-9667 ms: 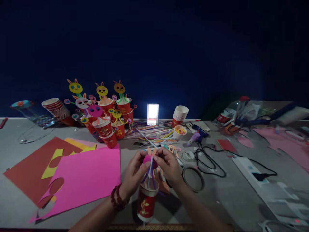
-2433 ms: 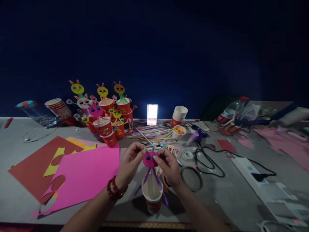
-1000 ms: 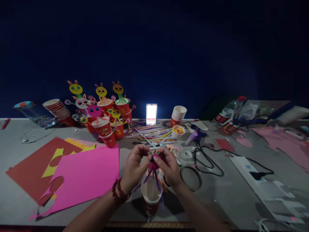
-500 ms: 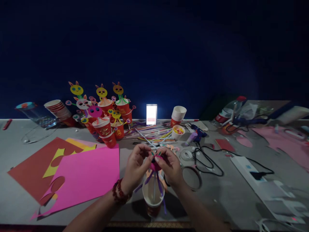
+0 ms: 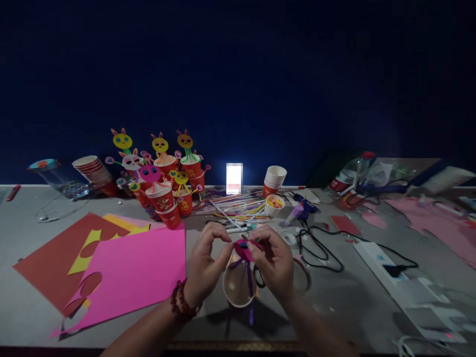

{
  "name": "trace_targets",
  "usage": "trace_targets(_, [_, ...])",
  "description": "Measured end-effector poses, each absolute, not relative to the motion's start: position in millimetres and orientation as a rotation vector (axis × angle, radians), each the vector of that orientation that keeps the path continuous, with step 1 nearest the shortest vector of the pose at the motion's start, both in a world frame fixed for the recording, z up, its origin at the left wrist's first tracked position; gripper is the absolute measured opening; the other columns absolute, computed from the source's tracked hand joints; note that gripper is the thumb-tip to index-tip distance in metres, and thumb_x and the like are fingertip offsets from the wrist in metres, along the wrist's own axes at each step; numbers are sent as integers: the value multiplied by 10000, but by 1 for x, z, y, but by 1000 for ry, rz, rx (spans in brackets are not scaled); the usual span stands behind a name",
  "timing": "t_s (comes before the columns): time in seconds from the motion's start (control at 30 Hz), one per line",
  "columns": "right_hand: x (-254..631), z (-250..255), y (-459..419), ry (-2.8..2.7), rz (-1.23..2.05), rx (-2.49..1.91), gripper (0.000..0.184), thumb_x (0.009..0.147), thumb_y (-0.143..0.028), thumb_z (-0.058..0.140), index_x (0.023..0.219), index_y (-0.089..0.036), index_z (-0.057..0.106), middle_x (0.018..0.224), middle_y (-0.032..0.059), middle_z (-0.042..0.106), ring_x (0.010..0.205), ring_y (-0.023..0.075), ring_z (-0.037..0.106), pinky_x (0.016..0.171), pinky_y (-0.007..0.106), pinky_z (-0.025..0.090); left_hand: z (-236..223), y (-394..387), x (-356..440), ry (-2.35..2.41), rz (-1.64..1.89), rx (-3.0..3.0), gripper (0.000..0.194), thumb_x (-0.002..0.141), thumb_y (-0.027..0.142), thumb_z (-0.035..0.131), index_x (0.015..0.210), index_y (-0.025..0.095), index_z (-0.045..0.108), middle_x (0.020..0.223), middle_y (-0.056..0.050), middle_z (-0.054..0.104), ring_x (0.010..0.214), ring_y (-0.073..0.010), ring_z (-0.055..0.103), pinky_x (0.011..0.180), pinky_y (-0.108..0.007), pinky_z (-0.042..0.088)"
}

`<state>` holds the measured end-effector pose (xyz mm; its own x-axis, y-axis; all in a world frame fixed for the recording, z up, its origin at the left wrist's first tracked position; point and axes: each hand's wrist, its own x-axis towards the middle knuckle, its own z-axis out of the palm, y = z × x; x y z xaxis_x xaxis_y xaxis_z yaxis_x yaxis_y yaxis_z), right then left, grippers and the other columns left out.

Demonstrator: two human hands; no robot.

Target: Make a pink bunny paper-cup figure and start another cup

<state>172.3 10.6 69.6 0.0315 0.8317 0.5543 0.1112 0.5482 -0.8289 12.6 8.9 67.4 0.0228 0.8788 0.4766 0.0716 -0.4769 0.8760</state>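
Observation:
My left hand (image 5: 206, 263) and my right hand (image 5: 273, 260) both pinch a round pink paper face (image 5: 243, 249) held just above a red paper cup (image 5: 237, 287). The face sits on a straw that goes down into the cup, and purple strips hang from under it. The cup tilts with its white inside turned toward me. A beaded bracelet circles my left wrist. Both hands are closed around the face's edges, left fingers at its left rim, right fingers at its right rim.
Pink (image 5: 137, 267), red and yellow paper sheets lie at the left. Several finished bunny cups (image 5: 163, 193) stand behind them, beside a cup stack (image 5: 92, 171). Straws (image 5: 238, 206), a glue gun (image 5: 303, 208), tape rings (image 5: 301, 277), a black cable and a power strip (image 5: 383, 260) lie at the right.
The cup has tipped so its opening faces me more. The pink face has tilted flatter and my right hand has shifted slightly right and down.

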Motion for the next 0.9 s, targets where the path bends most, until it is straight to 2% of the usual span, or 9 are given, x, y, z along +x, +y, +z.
trace_targets(0.1, [174, 78, 6, -1554, 424, -845, 147, 824, -101, 610, 826, -248, 603, 740, 2, 596, 734, 186, 580, 690, 323, 460, 71, 3, 10, 993, 1472, 1772, 72, 895, 156, 592, 864, 218, 573, 840, -28, 565, 849, -188, 554, 775, -315, 446])
trace_targets(0.17, [173, 81, 4, -1588, 343, -825, 166, 822, -89, 600, 844, -253, 602, 737, 4, 608, 731, 193, 587, 697, 339, 465, 74, -3, 10, 966, 1456, 1848, 102, 874, 148, 609, 938, 224, 588, 951, -57, 594, 948, -215, 570, 841, -349, 461])
trace_targets(0.3, [168, 84, 4, -1568, 353, -848, 138, 831, -113, 589, 844, -250, 591, 761, 15, 606, 738, 202, 586, 688, 350, 473, 73, -14, 13, 948, 1388, 2048, 438, 770, 156, 713, 1165, 245, 544, 1286, -130, 527, 1230, -301, 494, 1027, -454, 411])
trace_targets(0.4, [164, 84, 5, -1530, 416, -857, 126, 832, -120, 586, 838, -245, 584, 778, 21, 583, 760, 205, 575, 693, 347, 473, 69, -17, 17, 925, 1408, 2092, 569, 741, 143, 730, 1237, 263, 478, 1289, -137, 539, 1228, -305, 514, 1015, -459, 435])
trace_targets(0.67, [162, 85, 4, -1497, 681, -865, 103, 833, -146, 590, 887, -234, 597, 837, 29, 581, 776, 194, 573, 669, 297, 475, 63, -9, 20, 991, 1526, 2102, 427, 807, 89, 649, 1148, 273, 469, 1202, -99, 573, 1132, -241, 572, 960, -391, 476])
trace_targets(0.8, [170, 92, 3, -1579, 755, -832, 172, 812, -134, 562, 945, -227, 617, 875, 35, 605, 798, 197, 582, 698, 296, 483, 65, -8, 19, 997, 1511, 2070, 327, 833, 75, 595, 1077, 262, 487, 1163, -92, 583, 1102, -231, 585, 938, -384, 483])
trace_targets(0.9, [178, 101, 4, -1626, 806, -809, 199, 805, -131, 529, 932, -223, 651, 857, 34, 638, 799, 203, 605, 710, 300, 485, 68, -8, 16, 1001, 1491, 2072, 327, 820, 64, 600, 1058, 260, 488, 1155, -90, 589, 1107, -234, 588, 941, -385, 481])
